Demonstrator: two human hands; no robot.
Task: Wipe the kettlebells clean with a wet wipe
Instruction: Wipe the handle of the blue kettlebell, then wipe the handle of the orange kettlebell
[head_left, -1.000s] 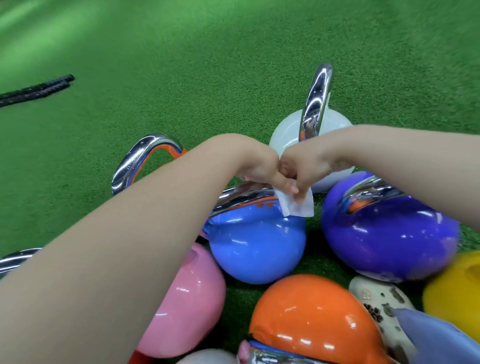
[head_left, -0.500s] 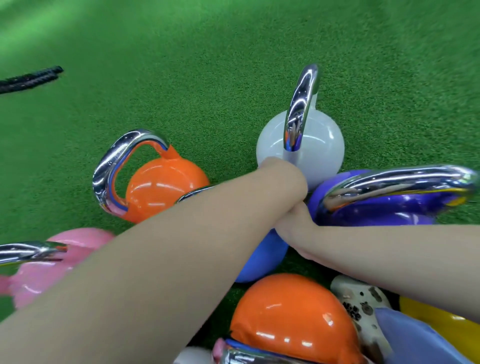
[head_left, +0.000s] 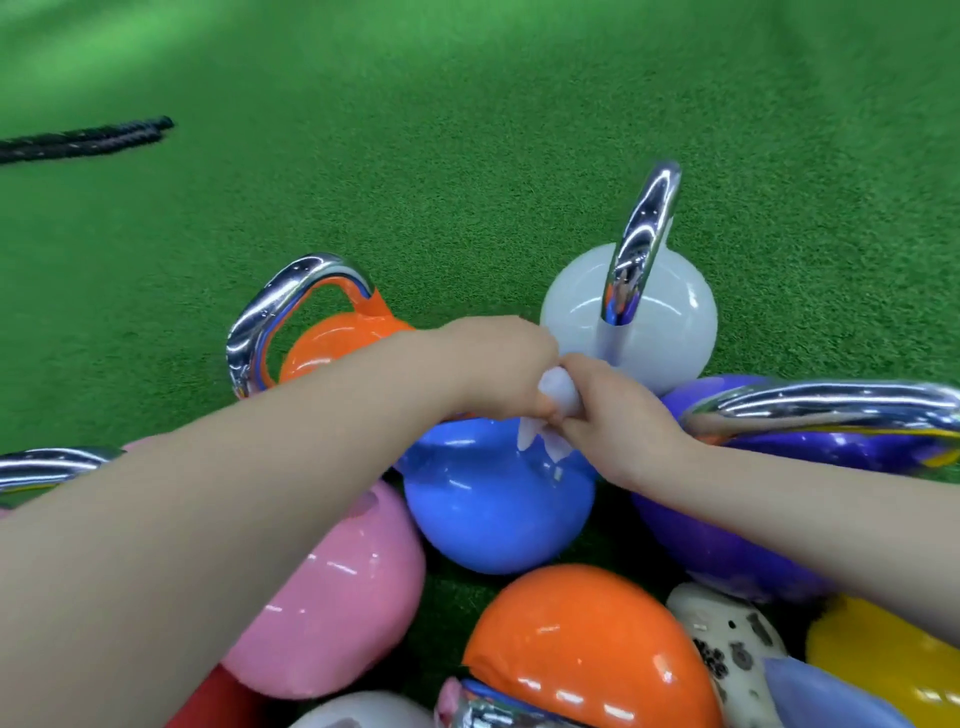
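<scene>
turf: green floor (head_left: 467, 130) under your clustered kettlebells.
blue kettlebell (head_left: 493, 509): centre, just below your hands.
wet wipe (head_left: 558, 392): back in view, bunched between both fists.
left hand (head_left: 498, 364), right hand (head_left: 618, 415): both pinching it; you look set to wipe.

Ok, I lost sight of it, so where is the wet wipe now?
In the head view, the wet wipe is just right of centre, pinched between the left hand and right hand, above the blue kettlebell.
</scene>
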